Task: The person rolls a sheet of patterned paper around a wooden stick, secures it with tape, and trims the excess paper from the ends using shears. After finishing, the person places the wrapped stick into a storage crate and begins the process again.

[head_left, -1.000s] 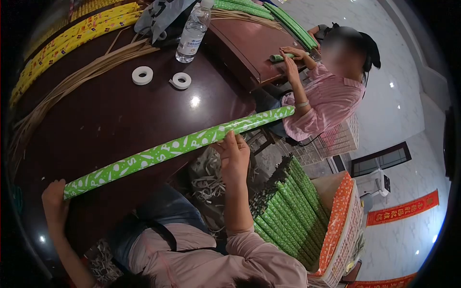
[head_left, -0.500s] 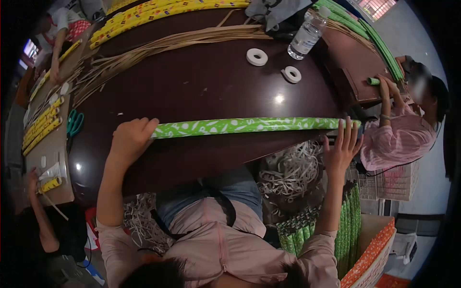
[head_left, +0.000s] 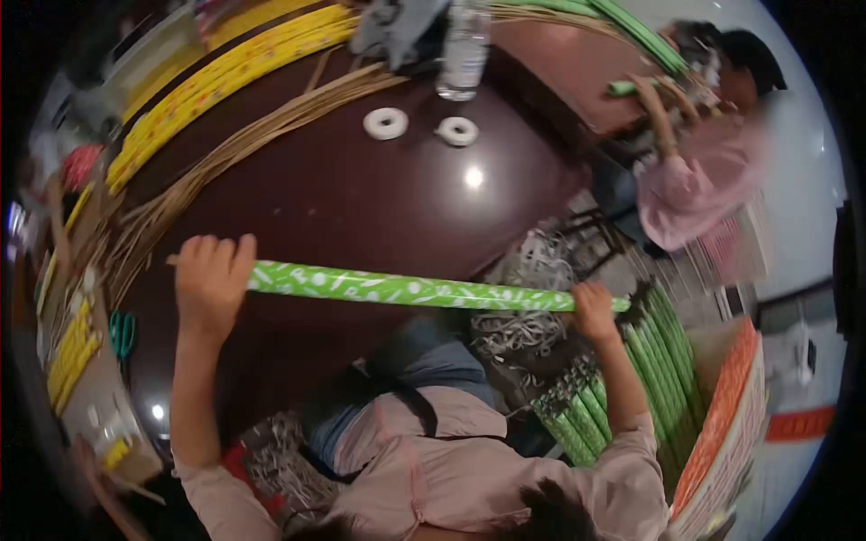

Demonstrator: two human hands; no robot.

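A long green roll with a white pattern (head_left: 388, 288) spans the space between my hands, above the table's front edge and my lap. My left hand (head_left: 214, 275) is closed around its left end, and a thin brown tip sticks out past the fingers. Near the right end, my right hand (head_left: 595, 311) grips the roll, with a short piece showing beyond it. The roll slopes slightly down to the right.
On the dark table (head_left: 361, 198) are two white tape rolls (head_left: 386, 123), a bottle (head_left: 464, 54), brown strips (head_left: 244, 149), yellow rolls (head_left: 234, 81) and green scissors (head_left: 122, 335). Right: a box of green rolls (head_left: 663, 361), white scraps (head_left: 532, 279), a co-worker in pink (head_left: 695, 189).
My right hand has gone from spread fingers to a grip on the roll. The roll's right end has come down towards me, off the table. The view has turned to the right.
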